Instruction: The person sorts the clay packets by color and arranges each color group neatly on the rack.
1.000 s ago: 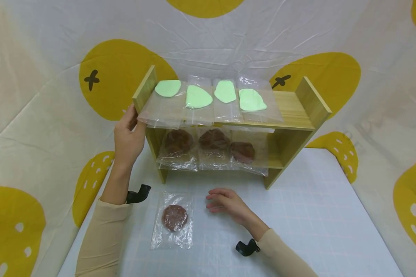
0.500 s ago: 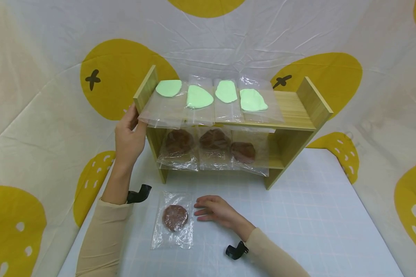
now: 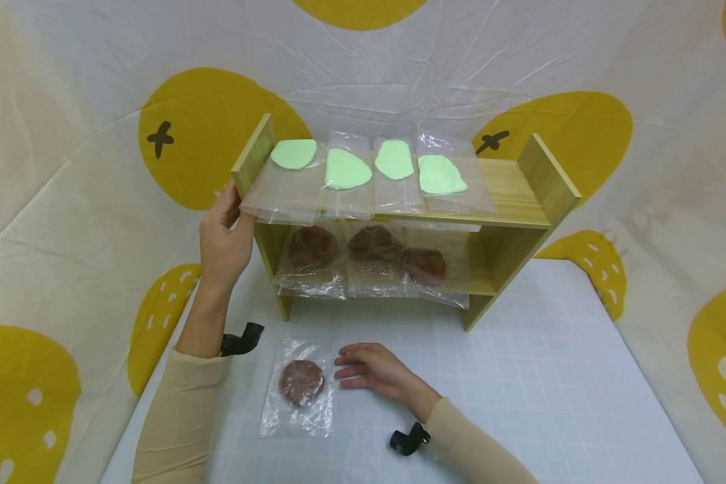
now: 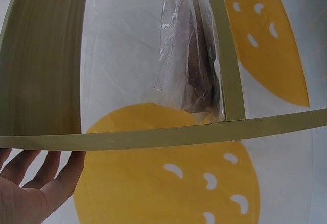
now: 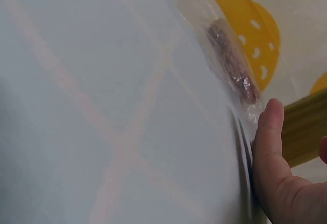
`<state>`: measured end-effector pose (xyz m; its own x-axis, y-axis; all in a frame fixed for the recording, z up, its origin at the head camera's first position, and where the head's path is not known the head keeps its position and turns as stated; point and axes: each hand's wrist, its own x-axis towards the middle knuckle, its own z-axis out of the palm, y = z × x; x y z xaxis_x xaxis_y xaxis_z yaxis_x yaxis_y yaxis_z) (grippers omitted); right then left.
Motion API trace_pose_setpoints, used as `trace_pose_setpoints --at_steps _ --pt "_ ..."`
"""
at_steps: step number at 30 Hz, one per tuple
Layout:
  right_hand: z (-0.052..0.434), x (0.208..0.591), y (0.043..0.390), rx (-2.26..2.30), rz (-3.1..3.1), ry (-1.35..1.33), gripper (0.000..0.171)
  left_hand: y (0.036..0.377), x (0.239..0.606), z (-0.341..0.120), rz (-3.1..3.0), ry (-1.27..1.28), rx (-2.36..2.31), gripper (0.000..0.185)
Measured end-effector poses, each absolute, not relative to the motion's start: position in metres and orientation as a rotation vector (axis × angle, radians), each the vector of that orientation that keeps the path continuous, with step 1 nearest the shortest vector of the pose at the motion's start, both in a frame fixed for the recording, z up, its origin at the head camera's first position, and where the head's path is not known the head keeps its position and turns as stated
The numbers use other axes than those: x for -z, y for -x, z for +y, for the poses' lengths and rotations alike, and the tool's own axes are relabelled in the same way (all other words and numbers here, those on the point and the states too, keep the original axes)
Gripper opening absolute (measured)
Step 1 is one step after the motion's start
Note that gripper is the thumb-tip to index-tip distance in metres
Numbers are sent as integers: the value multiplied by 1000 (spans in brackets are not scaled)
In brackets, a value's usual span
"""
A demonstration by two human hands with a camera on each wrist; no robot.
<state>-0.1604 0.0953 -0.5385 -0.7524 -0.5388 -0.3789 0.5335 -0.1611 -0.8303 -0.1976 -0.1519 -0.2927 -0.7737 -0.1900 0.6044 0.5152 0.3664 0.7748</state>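
A clear bag (image 3: 275,422) with a flat, round brown piece (image 3: 302,382) like a clay patty lies on the table. My right hand (image 3: 378,370) is at the bag's right edge, its fingers loosely extended and holding nothing. My left hand (image 3: 225,245) rests against the left side panel of a small wooden shelf (image 3: 516,195). In the left wrist view its fingers (image 4: 66,175) touch the outer face of that panel, none showing inside. Several bagged pale green pieces (image 3: 347,169) lie on the top shelf, and bagged brown pieces (image 3: 373,243) on the lower one.
The table (image 3: 556,376) has a pale gridded cover. Behind the shelf hangs a white cloth (image 3: 393,81) with yellow patterns. Bags overhang the front edges of both shelves. A black bracket (image 3: 243,339) is on the left wrist, another (image 3: 409,439) on the right.
My right hand has moved left up to the bag on the table. That bag has shifted slightly to the left in the last half second. My left hand has stayed at the shelf.
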Motion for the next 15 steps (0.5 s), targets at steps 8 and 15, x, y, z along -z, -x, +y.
trace_pose_setpoints --at_steps 8,15 --pt "89 539 165 1954 1475 20 39 197 293 -153 -1997 289 1466 44" --pt "80 539 180 1971 1580 38 43 198 293 -153 -1991 295 1471 43"
